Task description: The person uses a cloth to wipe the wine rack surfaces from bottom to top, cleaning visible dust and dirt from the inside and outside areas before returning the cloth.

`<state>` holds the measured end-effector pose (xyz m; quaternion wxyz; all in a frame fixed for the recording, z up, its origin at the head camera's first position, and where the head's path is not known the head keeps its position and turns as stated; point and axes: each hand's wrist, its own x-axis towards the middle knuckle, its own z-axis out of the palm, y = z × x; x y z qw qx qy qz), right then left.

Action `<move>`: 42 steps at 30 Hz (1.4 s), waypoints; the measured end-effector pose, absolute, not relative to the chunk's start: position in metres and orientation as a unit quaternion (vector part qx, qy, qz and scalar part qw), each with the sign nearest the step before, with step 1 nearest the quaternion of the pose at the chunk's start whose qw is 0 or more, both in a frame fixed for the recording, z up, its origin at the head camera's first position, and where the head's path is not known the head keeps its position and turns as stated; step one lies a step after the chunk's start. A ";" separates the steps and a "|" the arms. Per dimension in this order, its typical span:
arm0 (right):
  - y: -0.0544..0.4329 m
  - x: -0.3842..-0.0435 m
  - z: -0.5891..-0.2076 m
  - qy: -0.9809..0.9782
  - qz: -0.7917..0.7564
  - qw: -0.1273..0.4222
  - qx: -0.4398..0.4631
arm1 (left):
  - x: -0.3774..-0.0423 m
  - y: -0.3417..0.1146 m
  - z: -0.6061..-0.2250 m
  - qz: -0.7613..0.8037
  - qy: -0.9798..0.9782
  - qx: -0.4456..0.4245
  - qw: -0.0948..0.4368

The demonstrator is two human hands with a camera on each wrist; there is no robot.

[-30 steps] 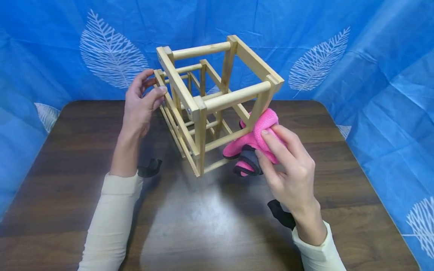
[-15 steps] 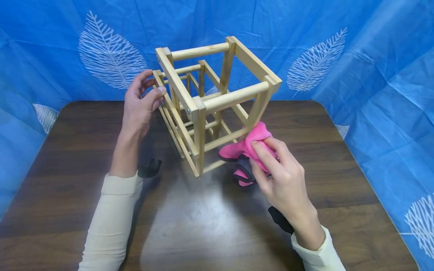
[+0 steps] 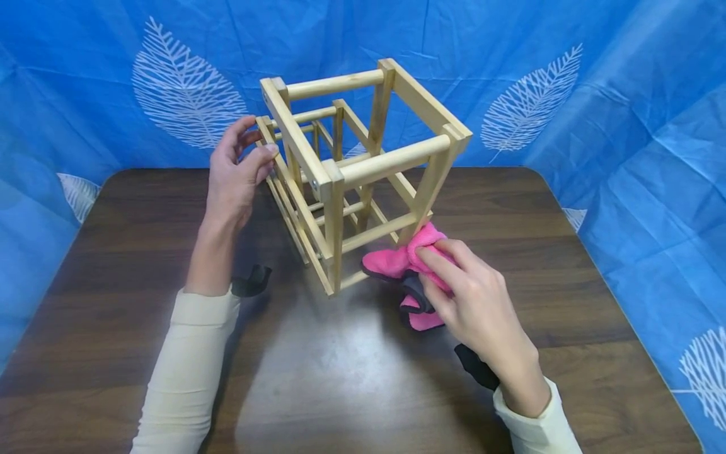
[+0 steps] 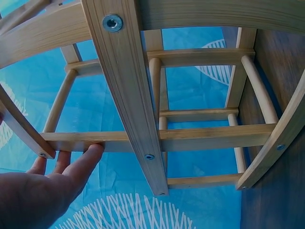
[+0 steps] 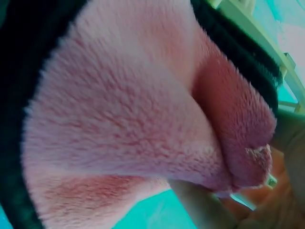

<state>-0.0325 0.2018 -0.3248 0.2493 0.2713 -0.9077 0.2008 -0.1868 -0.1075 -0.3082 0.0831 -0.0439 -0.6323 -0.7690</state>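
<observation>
A pale wooden rack (image 3: 336, 221) of square posts and round dowels stands tilted over the table in the head view. At its left side, my left hand (image 3: 235, 167) grips a rail between thumb and fingers; the left wrist view shows those fingers curled against the wooden rail (image 4: 114, 139). My right hand (image 3: 476, 293) pinches a bunched pink cloth (image 3: 388, 261) with dark edging at the rack's lower right corner post. In the right wrist view the fluffy cloth (image 5: 119, 105) fills most of the picture and hides much of the fingers.
The rack rests over a dark brown wooden table (image 3: 113, 302) with rounded far corners. A blue curtain (image 3: 340, 38) with white leaf prints hangs behind and at both sides. Black straps (image 3: 249, 282) show at the wrists.
My right hand has slid the pink cloth down along the rack's right corner post, toward its lower end. The left hand and the rack have stayed nearly still.
</observation>
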 end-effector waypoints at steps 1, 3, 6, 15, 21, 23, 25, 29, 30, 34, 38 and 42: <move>0.203 -0.033 -0.326 -0.910 0.200 0.240 0.272 | -0.187 -0.107 -0.308 -0.770 -0.632 -0.045 0.083; 0.204 -0.035 -0.327 -0.914 0.200 0.222 0.274 | -0.187 -0.107 -0.309 -0.770 -0.631 -0.046 0.081; 0.206 -0.038 -0.329 -0.919 0.202 0.197 0.277 | -0.185 -0.106 -0.309 -0.756 -0.648 -0.044 0.078; 0.210 -0.043 -0.323 -0.930 0.206 0.131 0.276 | -0.145 -0.094 -0.297 -0.655 -0.737 -0.078 0.148; 0.212 -0.044 -0.319 -0.937 0.210 0.087 0.264 | -0.107 -0.084 -0.284 -0.654 -0.717 -0.170 0.173; 0.213 -0.045 -0.320 -0.940 0.211 0.072 0.260 | -0.096 -0.080 -0.282 -0.635 -0.729 -0.201 0.161; 0.214 -0.045 -0.321 -0.941 0.208 0.063 0.258 | -0.088 -0.076 -0.281 -0.590 -0.761 -0.219 0.154; 0.216 -0.046 -0.322 -0.942 0.205 0.066 0.259 | -0.083 -0.068 -0.280 -0.500 -0.817 -0.228 0.176; 0.217 -0.046 -0.322 -0.941 0.205 0.068 0.260 | -0.082 -0.067 -0.280 -0.491 -0.821 -0.228 0.180; 0.220 -0.046 -0.322 -0.941 0.211 0.063 0.259 | -0.083 -0.066 -0.277 -0.498 -0.812 -0.243 0.181; 0.224 -0.045 -0.320 -0.942 0.211 0.055 0.255 | -0.082 -0.074 -0.276 -0.536 -0.791 -0.252 0.154; 0.230 -0.045 -0.318 -0.944 0.217 0.049 0.245 | -0.080 -0.086 -0.278 -0.569 -0.768 -0.265 0.125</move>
